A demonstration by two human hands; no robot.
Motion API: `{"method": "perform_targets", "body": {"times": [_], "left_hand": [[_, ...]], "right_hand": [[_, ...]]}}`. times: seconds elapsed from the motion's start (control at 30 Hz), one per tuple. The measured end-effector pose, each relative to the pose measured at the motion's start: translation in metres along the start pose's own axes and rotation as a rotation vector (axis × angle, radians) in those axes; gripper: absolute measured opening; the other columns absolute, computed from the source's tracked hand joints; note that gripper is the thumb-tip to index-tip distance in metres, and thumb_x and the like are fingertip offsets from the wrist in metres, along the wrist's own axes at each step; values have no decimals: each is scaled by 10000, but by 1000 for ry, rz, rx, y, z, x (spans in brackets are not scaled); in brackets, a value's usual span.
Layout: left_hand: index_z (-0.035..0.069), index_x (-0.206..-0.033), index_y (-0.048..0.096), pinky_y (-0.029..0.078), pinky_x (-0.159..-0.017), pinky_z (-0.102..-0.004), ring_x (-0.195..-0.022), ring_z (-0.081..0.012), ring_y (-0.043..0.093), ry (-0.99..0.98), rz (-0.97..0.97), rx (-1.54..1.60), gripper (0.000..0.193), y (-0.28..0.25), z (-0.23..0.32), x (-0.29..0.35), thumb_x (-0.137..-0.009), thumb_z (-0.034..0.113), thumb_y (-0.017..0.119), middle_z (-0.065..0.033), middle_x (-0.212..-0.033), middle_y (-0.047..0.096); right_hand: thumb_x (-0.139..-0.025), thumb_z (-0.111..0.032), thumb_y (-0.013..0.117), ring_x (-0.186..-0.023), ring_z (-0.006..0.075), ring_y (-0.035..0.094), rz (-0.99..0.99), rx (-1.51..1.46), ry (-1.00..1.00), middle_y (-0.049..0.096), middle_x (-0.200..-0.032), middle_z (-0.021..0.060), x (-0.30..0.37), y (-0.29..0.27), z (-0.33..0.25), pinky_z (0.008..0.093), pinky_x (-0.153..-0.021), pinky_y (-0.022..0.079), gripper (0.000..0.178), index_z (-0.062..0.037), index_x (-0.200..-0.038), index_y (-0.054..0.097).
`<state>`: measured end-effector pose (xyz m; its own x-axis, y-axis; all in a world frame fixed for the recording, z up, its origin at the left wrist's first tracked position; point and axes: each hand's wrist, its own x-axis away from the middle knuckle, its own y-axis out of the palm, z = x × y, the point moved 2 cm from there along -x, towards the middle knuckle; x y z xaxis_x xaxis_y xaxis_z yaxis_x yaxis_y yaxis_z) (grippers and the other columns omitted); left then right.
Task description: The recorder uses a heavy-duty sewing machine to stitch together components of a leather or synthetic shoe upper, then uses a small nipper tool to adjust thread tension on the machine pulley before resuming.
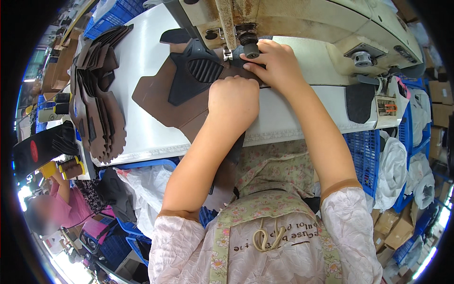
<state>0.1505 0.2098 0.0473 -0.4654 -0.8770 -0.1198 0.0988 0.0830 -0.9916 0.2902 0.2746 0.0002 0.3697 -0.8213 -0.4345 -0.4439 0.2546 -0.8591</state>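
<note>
A brown leather-like panel with a stitched seam lies under the sewing machine's presser foot. Sewn onto it is a black overlay with a ribbed oval pad. My left hand is closed in a fist on the panel just in front of the foot; its fingertips are hidden. To the right of the foot, my right hand rests on the dark material, thumb and forefinger stretched out and apart. Part of the panel hangs over the table's front edge below my left wrist.
The sewing machine arches over the far side of the white table. Stacked brown cut pieces hang at the left. A black piece lies at the right. Blue crates and white bags stand around; another person sits at far left.
</note>
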Motion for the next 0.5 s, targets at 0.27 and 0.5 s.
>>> {"method": "perform_targets", "body": {"times": [0.27, 0.5], "left_hand": [[73, -702, 615, 513, -588, -393, -693, -254, 652, 12, 50, 36, 67, -2, -6, -2, -701, 136, 639, -88, -699, 636], [64, -691, 616, 517, -606, -389, -693, -262, 651, 37, 67, 6, 74, 4, -1, -3, -677, 130, 646, -95, -692, 634]], "right_hand": [[-801, -418, 700, -1178, 167, 554, 8, 5, 20, 658, -1197, -37, -4, 2, 2, 396, -938, 387, 241, -295, -999, 761], [-794, -426, 705, -1166, 151, 557, 60, 14, 5, 662, -1190, -41, -2, 3, 4, 381, -916, 383, 239, -313, -999, 759]]}}
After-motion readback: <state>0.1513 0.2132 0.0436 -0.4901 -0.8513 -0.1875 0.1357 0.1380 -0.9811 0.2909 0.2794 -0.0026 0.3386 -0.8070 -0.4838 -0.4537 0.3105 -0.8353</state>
